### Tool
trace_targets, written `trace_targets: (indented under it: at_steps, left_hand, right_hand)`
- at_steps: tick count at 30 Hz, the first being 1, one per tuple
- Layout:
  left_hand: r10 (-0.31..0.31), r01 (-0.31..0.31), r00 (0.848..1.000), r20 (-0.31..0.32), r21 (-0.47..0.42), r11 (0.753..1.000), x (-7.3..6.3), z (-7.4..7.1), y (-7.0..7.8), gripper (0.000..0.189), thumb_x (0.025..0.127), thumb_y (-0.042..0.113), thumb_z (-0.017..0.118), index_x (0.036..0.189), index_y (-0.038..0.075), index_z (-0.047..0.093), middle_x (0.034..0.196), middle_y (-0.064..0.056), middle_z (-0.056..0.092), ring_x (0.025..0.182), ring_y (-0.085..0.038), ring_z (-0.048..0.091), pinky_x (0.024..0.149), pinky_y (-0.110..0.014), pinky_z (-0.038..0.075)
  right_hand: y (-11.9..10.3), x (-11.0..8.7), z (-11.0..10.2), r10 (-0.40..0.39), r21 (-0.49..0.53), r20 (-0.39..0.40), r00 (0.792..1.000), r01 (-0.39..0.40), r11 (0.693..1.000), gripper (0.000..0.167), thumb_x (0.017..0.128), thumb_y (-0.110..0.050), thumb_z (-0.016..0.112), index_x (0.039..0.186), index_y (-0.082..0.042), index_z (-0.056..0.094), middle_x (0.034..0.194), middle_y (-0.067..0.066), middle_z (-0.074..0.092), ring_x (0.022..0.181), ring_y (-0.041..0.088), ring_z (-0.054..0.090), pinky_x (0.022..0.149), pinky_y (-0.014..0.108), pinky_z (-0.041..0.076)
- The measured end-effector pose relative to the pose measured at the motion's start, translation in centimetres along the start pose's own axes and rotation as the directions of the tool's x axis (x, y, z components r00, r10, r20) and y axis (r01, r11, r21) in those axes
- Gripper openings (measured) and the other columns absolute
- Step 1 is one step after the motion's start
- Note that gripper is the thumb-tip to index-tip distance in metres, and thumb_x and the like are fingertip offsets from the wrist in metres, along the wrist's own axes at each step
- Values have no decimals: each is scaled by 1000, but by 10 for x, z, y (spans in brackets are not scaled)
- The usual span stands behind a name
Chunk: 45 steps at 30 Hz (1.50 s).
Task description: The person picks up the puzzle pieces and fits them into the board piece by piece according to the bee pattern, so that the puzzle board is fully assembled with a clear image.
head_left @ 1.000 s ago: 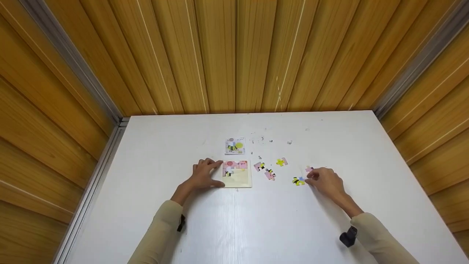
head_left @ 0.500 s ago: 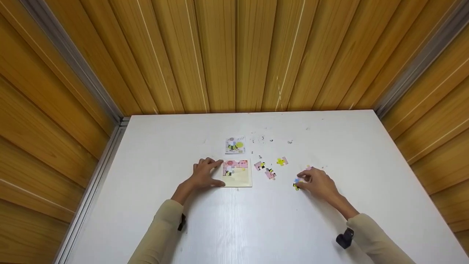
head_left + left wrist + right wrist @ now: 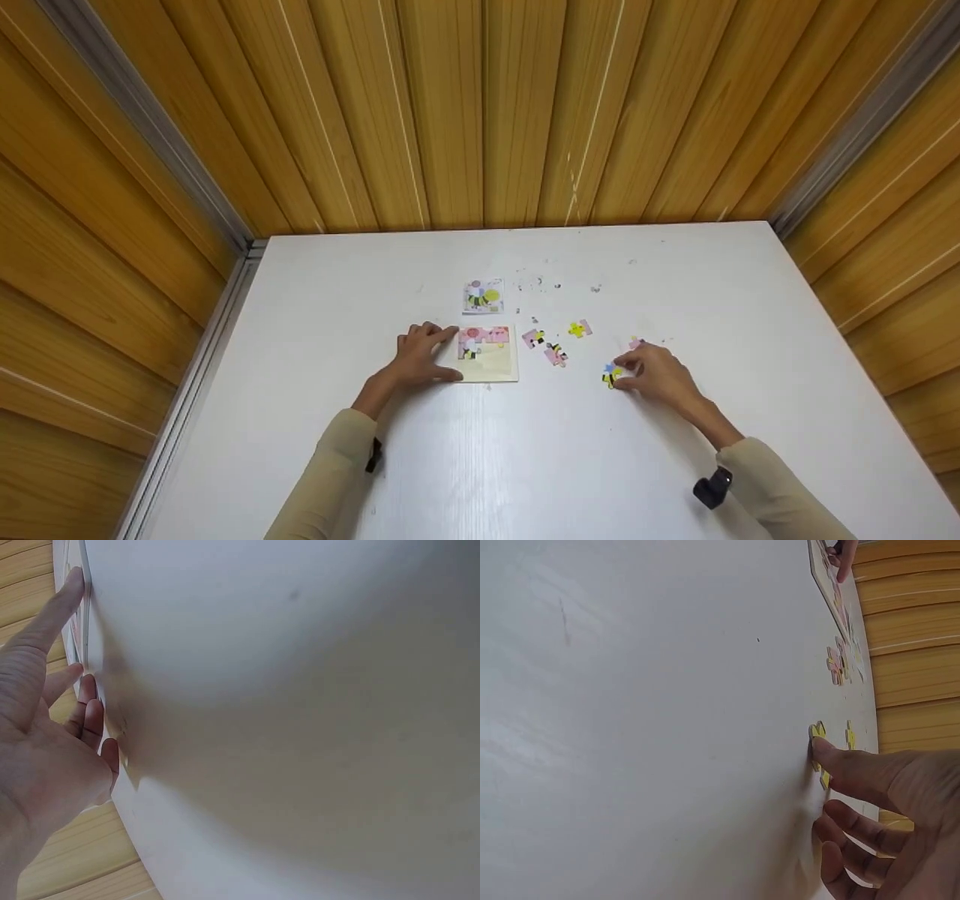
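Head view — left hand (image 3: 420, 356), spread, touches the tray (image 3: 491, 367), right hand (image 3: 660, 375) pinches a striped piece (image 3: 609, 378) — loose pieces (image 3: 556, 355) between.

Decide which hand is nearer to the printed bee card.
Left. The left hand touches the puzzle tray, left of the card and nearer the person; the right hand is farther off to its right, pinching a striped puzzle piece.

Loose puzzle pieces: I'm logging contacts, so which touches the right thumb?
The yellow-and-black piece with a blue patch. The thumb of the right hand touches it; others lie apart from that thumb.
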State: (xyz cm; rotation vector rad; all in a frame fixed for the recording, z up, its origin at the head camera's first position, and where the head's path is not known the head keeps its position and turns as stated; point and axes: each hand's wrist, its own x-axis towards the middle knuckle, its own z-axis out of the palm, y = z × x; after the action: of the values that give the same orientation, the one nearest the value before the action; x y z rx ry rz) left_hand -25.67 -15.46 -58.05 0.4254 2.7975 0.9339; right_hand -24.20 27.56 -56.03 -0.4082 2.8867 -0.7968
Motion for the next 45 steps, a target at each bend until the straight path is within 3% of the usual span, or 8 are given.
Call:
trace_targets:
  at_steps: [7,17,24,31,39,45]
  left_hand:
    - [7,-7,1000,-2,0,1000,2,1,1,88,75,37,91,151,15,52,132,-14,54,117,-30,42,98,-49,27]
    - [5,-5,1000,1,4,1000,3,1,2,89,75,38,90,152,15,51,133,-14,54,117,-30,42,98,-47,27]
    - [15,-15,1000,8,7,1000,3,2,-1,89,76,39,90,152,14,50,131,-14,54,115,-29,42,97,-47,27]
    - [45,-45,999,2,44,998,3,4,-1,89,76,40,90,150,11,52,130,-17,55,112,-31,43,94,-49,29]
    - [24,-24,1000,-1,35,999,2,3,1,88,76,39,90,151,12,52,131,-17,55,113,-32,43,97,-51,29]
    - [13,-13,1000,-6,24,1000,1,0,1,88,75,38,90,150,13,52,132,-17,55,116,-32,42,99,-52,29]
  right_hand:
    - [2,-1,0,8,-29,-47,999,-9,1000,34,78,-15,88,107,-2,78,94,10,73,78,17,62,64,32,46]
    - [0,-3,-1,29,-28,-41,999,-30,999,33,79,-14,86,108,0,79,90,8,72,74,15,58,61,29,43]
    - [0,-5,4,25,-13,-79,997,-27,1000,29,80,-13,85,106,-1,80,87,5,73,73,13,56,60,27,41]
    - [1,-5,11,-24,-47,-119,993,18,999,26,80,-18,87,101,-3,81,84,1,70,74,11,57,61,25,43]
    - [-4,2,6,-76,-65,-173,982,65,996,28,82,-22,86,104,-6,81,83,-1,69,73,11,58,59,24,43]
    - [-13,13,2,-114,-73,-170,979,102,992,28,83,-22,85,104,-4,80,86,4,72,72,13,62,59,25,44]
